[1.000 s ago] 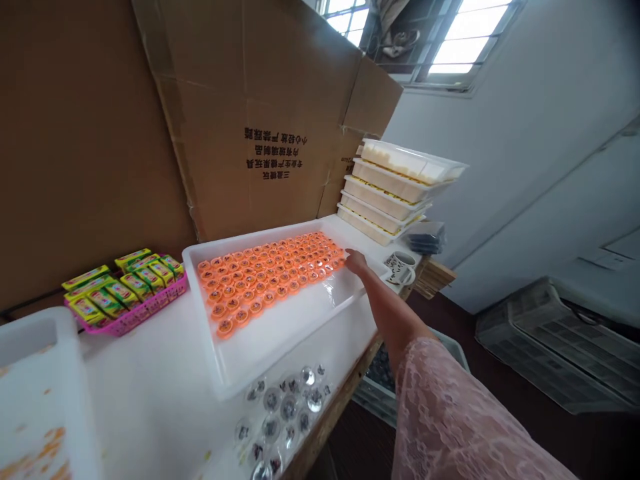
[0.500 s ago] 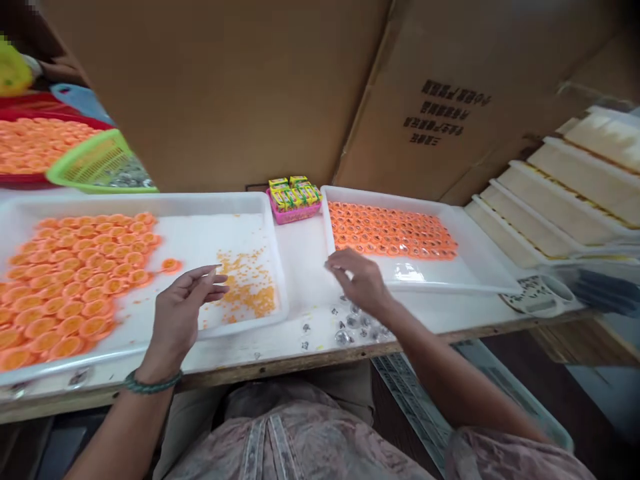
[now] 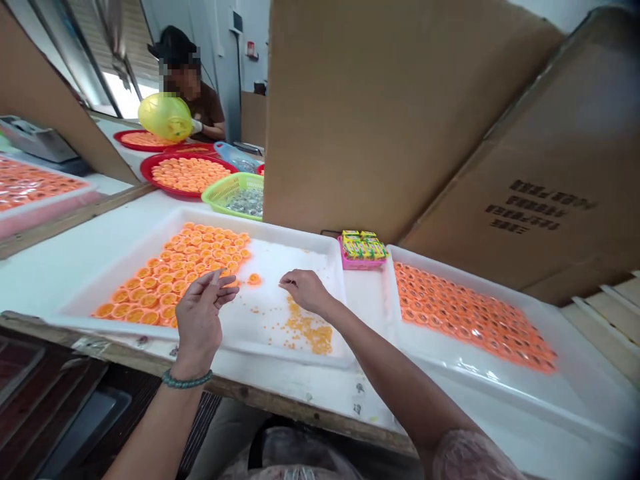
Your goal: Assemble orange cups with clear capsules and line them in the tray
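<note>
White-topped workbench (image 3: 363,287) before tall cardboard panels (image 3: 340,120): from where I stand, one orange cup (image 3: 255,279) sits alone in a shallow plastic tray (image 3: 270,257), between the hands and just beside crowded round cups (image 3: 185,267). Left hand (image 3: 200,310) half curled, thumb near the forefinger; right hand (image 3: 307,290) bent, fingertips closely gathered; I can't tell whether either pinches anything. Light fingertips and low wrists would, I judge, spare the thin-looking rims and the loose, gritty yellow granules (image 3: 320,337). Rightward, glinting dark-centred pieces (image 3: 470,320) lie in rows
</note>
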`<action>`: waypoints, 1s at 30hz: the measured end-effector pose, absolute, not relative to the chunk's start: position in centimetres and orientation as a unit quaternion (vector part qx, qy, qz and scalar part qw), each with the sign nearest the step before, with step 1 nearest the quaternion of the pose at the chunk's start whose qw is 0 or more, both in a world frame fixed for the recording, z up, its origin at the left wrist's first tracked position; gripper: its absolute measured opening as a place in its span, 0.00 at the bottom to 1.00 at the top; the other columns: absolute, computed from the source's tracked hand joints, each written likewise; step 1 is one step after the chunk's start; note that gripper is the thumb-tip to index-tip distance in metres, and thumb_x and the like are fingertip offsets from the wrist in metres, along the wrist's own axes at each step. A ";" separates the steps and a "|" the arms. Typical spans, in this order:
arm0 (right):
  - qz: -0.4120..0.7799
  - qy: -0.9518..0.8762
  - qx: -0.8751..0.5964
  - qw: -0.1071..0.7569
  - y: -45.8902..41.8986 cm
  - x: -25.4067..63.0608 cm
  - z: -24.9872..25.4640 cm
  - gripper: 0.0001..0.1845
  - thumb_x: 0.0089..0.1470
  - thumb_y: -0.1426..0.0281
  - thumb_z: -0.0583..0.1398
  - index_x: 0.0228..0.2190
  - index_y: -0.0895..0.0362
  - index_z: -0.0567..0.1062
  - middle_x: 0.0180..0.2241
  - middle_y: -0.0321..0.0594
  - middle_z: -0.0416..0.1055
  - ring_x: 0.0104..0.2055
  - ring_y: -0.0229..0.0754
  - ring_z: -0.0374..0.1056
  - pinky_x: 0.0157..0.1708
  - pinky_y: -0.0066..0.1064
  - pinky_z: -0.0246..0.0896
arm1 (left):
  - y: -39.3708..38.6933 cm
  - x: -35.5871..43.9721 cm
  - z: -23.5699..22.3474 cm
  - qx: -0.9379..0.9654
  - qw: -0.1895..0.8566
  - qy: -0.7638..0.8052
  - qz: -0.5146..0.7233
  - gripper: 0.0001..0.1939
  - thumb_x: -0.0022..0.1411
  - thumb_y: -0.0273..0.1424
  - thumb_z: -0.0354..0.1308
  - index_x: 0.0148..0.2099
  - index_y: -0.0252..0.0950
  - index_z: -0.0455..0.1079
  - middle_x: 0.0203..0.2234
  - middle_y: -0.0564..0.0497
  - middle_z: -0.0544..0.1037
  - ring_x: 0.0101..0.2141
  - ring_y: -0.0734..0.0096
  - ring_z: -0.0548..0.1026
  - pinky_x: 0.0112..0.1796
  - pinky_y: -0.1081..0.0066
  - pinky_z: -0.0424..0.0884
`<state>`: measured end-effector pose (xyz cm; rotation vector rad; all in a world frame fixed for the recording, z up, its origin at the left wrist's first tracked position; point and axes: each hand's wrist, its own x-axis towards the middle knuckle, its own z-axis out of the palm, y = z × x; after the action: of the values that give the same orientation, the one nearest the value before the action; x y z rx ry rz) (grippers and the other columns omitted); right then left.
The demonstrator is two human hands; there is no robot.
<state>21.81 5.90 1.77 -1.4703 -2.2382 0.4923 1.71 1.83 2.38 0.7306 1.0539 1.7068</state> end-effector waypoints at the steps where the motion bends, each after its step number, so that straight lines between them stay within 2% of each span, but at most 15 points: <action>1: 0.179 -0.811 -0.518 0.202 6.7 20.6 1.5 0.08 0.55 0.72 0.57 0.34 0.58 0.77 0.34 0.40 0.75 0.35 0.38 0.69 0.36 0.27 0.59 | 2.0 1.3 2.0 0.288 0.477 0.438 0.706 0.10 0.52 0.32 0.61 0.38 0.34 0.71 0.28 0.50 0.79 0.25 0.71 0.76 0.29 0.72 0.70; 4: 0.174 -0.836 -0.487 0.182 9.1 17.4 0.4 0.14 0.55 0.70 0.58 0.44 0.58 0.73 0.45 0.43 0.71 0.44 0.40 0.67 0.44 0.28 0.59 | 2.1 0.8 1.4 0.271 0.481 0.441 0.708 0.11 0.52 0.33 0.61 0.38 0.34 0.71 0.27 0.50 0.79 0.25 0.72 0.76 0.29 0.72 0.69; 6: 0.168 -0.854 -0.469 0.151 10.6 15.9 -0.4 0.20 0.52 0.68 0.60 0.48 0.57 0.70 0.48 0.45 0.68 0.48 0.43 0.64 0.46 0.31 0.58 | 2.1 0.8 1.3 0.275 0.489 0.440 0.701 0.11 0.52 0.34 0.61 0.38 0.35 0.70 0.28 0.51 0.79 0.25 0.72 0.76 0.30 0.71 0.69; 8: 0.161 -0.865 -0.460 0.119 11.6 15.1 -1.2 0.19 0.50 0.68 0.63 0.45 0.57 0.72 0.45 0.45 0.68 0.47 0.45 0.64 0.44 0.32 0.59 | 2.0 0.8 1.2 0.283 0.498 0.441 0.691 0.11 0.53 0.34 0.60 0.39 0.35 0.70 0.29 0.51 0.79 0.26 0.72 0.76 0.31 0.71 0.69; 11: 0.159 -0.867 -0.461 0.104 12.0 15.3 -1.8 0.10 0.49 0.71 0.62 0.37 0.58 0.75 0.37 0.43 0.69 0.39 0.43 0.66 0.38 0.31 0.59 | 1.9 0.8 1.0 0.295 0.507 0.439 0.681 0.11 0.54 0.34 0.60 0.39 0.36 0.69 0.31 0.51 0.78 0.28 0.71 0.76 0.33 0.70 0.69; 15: 0.155 -0.868 -0.459 0.112 10.0 17.0 -1.0 0.10 0.50 0.72 0.61 0.37 0.58 0.74 0.37 0.41 0.68 0.36 0.39 0.65 0.38 0.29 0.58 | 1.9 0.6 0.6 0.326 0.493 0.451 0.668 0.12 0.54 0.36 0.60 0.40 0.36 0.70 0.33 0.50 0.77 0.29 0.71 0.75 0.35 0.69 0.70; 18: 0.157 -0.866 -0.437 0.186 7.1 18.3 0.6 0.12 0.51 0.73 0.59 0.40 0.57 0.72 0.38 0.40 0.68 0.36 0.36 0.65 0.38 0.27 0.59 | 2.0 0.7 0.6 0.370 0.524 0.469 0.607 0.15 0.52 0.35 0.62 0.41 0.36 0.72 0.38 0.48 0.76 0.35 0.69 0.75 0.41 0.68 0.70; 23: 0.179 -0.801 -0.460 0.339 1.8 19.4 2.9 0.16 0.50 0.70 0.61 0.42 0.56 0.70 0.35 0.38 0.69 0.32 0.35 0.65 0.33 0.27 0.62 | 1.9 2.2 1.9 0.389 0.683 0.418 0.455 0.17 0.54 0.37 0.60 0.46 0.36 0.72 0.42 0.46 0.76 0.39 0.65 0.75 0.43 0.66 0.70; 26: 0.197 -0.750 -0.482 0.407 -0.3 20.5 3.2 0.14 0.50 0.69 0.62 0.40 0.56 0.72 0.34 0.38 0.70 0.31 0.35 0.65 0.34 0.28 0.64 | 1.4 4.2 2.5 0.350 0.771 0.325 0.422 0.14 0.56 0.32 0.59 0.45 0.34 0.73 0.41 0.45 0.77 0.39 0.65 0.75 0.44 0.65 0.71; 30: 0.211 -0.708 -0.497 0.454 -2.1 22.7 2.8 0.12 0.51 0.67 0.62 0.39 0.53 0.75 0.35 0.39 0.71 0.31 0.35 0.67 0.35 0.29 0.66 | 0.4 6.9 2.2 0.302 0.814 0.277 0.411 0.11 0.57 0.27 0.58 0.43 0.31 0.73 0.40 0.43 0.78 0.41 0.64 0.75 0.46 0.66 0.70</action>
<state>22.70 -2.13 2.84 -1.2273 -1.7476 0.5209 6.92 0.41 2.18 0.6454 0.5902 0.8773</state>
